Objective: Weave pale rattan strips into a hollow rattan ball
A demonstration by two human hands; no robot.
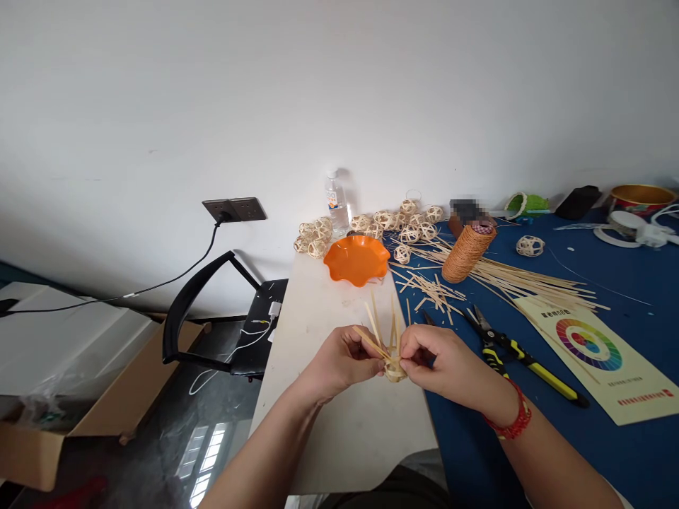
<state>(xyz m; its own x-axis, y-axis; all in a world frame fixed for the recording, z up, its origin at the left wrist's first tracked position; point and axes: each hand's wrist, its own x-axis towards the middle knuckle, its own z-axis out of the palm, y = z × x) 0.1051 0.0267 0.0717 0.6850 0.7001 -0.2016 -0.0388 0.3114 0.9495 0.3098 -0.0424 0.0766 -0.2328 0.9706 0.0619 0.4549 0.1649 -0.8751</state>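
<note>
Between my two hands, above the pale table, is a small woven piece of bamboo strips [394, 369] with several loose ends standing upward. My left hand [347, 357] pinches its left side, thumb and fingers closed on the strips. From the right, my right hand [438, 357], with a red bracelet at the wrist, pinches the opposite edge. Just beyond them sits an orange wavy-rimmed plate [356, 260]. Short cut strips [432, 291] lie to the right on blue cloth, near yellow-and-black pliers [523, 353].
Woven balls [387, 220] cluster by the wall beside a water bottle [336, 201]. Long strips [530, 279], a twine spool [469, 253] and a colour chart [599, 353] lie right. A black chair [212, 311] and cardboard box [132, 389] stand left; a cable [180, 272] hangs from the socket.
</note>
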